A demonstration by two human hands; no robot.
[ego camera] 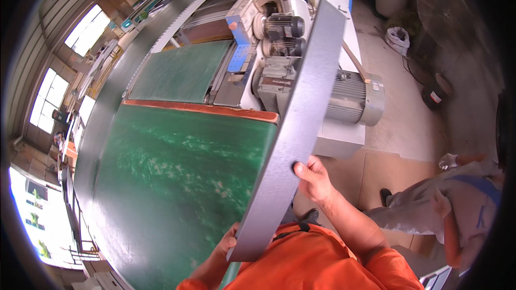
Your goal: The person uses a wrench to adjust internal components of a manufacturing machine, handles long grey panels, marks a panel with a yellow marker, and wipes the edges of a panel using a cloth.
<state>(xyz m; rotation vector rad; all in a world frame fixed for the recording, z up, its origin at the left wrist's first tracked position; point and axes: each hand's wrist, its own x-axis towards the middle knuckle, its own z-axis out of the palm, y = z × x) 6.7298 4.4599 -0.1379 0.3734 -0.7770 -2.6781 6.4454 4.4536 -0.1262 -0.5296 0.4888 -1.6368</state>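
A long grey board (298, 129) slants up and away from my body, its near end close to my orange shirt. My left hand (229, 241) grips its near end at the left edge. Farther along, my right hand (316, 179) holds the right edge, thumb on the broad face and fingers mostly hidden behind. Beneath and left of the board lies a green conveyor belt (173, 177), marked with pale dusty patches. A worn reddish-brown strip (201, 110) crosses the belt's far end.
Beyond the strip stands a machine with electric motors (284, 28) and a large grey motor (350, 98). A co-worker (455, 205) stands at the right on flat brown sheets (379, 169). A fan (441, 12), a white sack (398, 40) and a dark bucket (436, 96) are farther back.
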